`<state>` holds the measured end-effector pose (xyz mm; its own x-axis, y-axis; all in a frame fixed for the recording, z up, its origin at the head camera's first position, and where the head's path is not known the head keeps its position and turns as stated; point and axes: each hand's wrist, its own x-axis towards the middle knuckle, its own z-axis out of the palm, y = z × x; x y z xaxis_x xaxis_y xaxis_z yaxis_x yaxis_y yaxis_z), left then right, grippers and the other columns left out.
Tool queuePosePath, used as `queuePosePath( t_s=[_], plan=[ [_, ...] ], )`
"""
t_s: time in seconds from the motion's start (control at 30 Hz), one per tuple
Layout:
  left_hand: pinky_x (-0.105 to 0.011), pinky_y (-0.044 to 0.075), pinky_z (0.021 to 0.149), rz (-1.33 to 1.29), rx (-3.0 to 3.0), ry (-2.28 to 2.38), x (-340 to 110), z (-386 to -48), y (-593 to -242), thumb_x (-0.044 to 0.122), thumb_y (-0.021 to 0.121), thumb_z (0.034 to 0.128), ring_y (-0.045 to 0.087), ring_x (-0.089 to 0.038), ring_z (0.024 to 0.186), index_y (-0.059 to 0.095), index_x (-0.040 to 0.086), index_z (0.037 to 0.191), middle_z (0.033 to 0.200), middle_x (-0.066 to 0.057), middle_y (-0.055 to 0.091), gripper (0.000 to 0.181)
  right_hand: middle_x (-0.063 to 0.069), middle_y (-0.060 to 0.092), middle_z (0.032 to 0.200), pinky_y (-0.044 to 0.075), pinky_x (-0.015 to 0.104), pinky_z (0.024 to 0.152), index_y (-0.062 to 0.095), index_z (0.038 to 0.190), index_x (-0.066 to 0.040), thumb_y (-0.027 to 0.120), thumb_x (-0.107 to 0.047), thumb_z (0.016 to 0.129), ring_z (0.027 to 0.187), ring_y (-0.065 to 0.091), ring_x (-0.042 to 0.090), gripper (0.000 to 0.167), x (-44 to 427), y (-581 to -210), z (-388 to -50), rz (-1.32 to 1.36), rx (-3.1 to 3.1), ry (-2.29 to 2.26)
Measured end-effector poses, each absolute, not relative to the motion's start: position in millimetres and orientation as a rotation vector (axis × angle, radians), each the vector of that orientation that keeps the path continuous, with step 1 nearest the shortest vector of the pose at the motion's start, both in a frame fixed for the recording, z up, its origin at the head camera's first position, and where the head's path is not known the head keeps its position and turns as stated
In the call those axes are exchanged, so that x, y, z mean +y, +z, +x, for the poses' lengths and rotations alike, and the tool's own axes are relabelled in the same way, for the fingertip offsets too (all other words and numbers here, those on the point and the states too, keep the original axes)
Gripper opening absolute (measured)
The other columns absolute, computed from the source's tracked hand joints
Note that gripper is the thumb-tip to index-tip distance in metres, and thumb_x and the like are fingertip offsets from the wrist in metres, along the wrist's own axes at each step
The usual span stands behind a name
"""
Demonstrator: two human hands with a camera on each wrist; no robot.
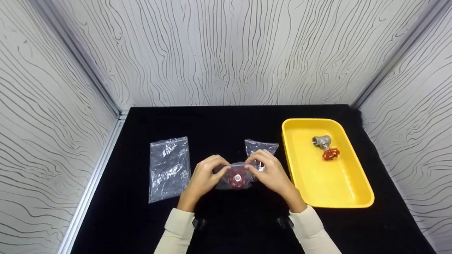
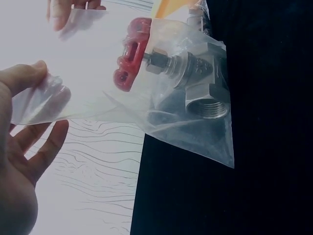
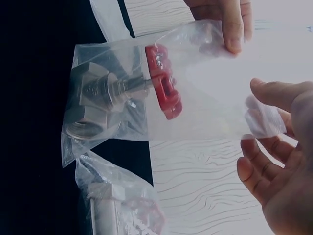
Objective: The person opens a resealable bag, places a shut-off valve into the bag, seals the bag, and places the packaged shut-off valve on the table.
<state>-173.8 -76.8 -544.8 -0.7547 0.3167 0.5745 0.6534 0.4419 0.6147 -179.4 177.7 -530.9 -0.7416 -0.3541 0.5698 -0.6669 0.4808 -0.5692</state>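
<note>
A clear plastic zip bag (image 2: 161, 117) holds a metal valve (image 2: 195, 73) with a red handwheel (image 2: 132, 54). Pinching one top corner of this bag between thumb and fingers is my left hand (image 1: 206, 173). The opposite top corner is pinched by my right hand (image 1: 270, 173). In the right wrist view the valve body (image 3: 93, 98) lies at the bag's bottom, handwheel toward the bag's mouth. Whether the zip strip is sealed, I cannot tell. Just behind my right hand rests a second bag (image 1: 259, 145), with another red-wheeled valve (image 3: 112, 205) inside.
On the left lies a flat, clear zip bag (image 1: 169, 169) on the black tabletop (image 1: 226, 127). A yellow tray (image 1: 319, 197) stands at the right, holding a loose valve (image 1: 323, 143) with a red handwheel. Patterned panels (image 1: 226, 53) wall in the back and sides.
</note>
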Motion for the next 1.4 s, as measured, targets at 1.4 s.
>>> queuePosePath(
  t_s=[1.4],
  plan=[
    [-0.028, 0.061, 0.082, -0.813, -2.313, -1.223, -77, -175, -549, 0.018, 0.079, 0.0976, 0.071, -0.008, 0.089, 0.079, 0.017, 0.093, 0.092, 0.007, 0.075, 0.005, 0.002, 0.073, 0.085, 0.045, 0.017, 0.064, 0.080, 0.086, -0.013, 0.087, 0.004, 0.080, 0.074, 0.060, 0.023, 0.019, 193, -546, -179, 0.755, -2.147, 1.358]
  ],
)
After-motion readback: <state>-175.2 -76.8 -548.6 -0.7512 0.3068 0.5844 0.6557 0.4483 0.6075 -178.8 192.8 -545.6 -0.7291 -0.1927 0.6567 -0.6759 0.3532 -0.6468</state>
